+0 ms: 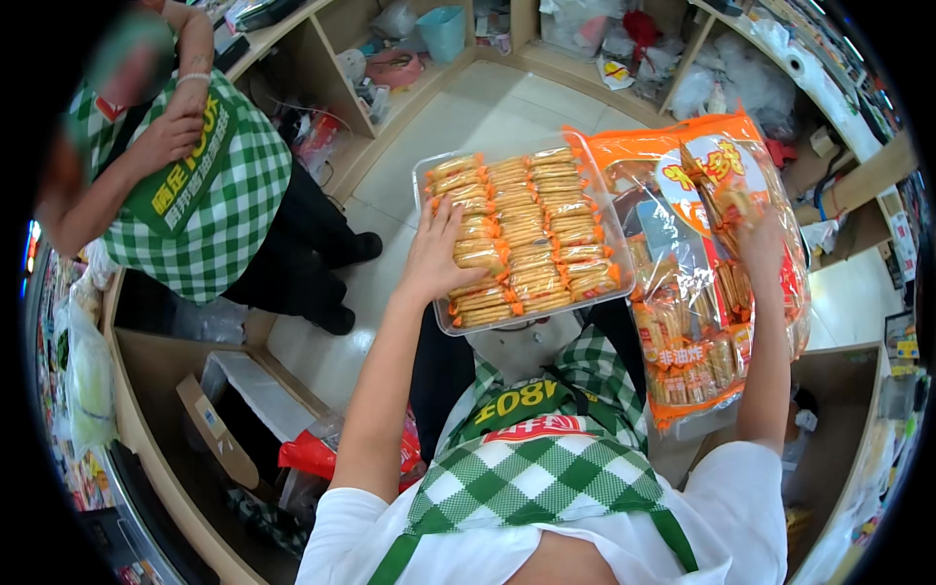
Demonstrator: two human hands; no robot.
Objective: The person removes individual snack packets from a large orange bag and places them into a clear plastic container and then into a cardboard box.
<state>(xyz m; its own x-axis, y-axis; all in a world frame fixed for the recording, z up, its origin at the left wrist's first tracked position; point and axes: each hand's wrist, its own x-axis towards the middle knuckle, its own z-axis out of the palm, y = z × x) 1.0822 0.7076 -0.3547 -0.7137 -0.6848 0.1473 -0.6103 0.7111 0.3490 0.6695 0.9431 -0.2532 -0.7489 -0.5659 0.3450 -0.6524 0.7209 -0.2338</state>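
A clear plastic tray (626, 281) holds three rows of small wrapped packs of biscuits (515, 227) with orange ends. My left hand (439, 252) lies on the packs of the tray's left row, fingers spread. To the right of the tray is a large orange and clear plastic snack bag (680, 351), with more wrapped packs inside it. My right hand (757, 234) is at the upper right part of this bag, around some wrapped packs that look blurred.
At the upper left stands a person (197, 212) in a green checked apron, arms folded. Wooden shelving (344, 80) curves around the tiled floor, with a blue plastic bin (442, 33) and plastic bags on it. A cardboard piece (219, 431) lies in the lower left compartment, near a red bag (311, 453).
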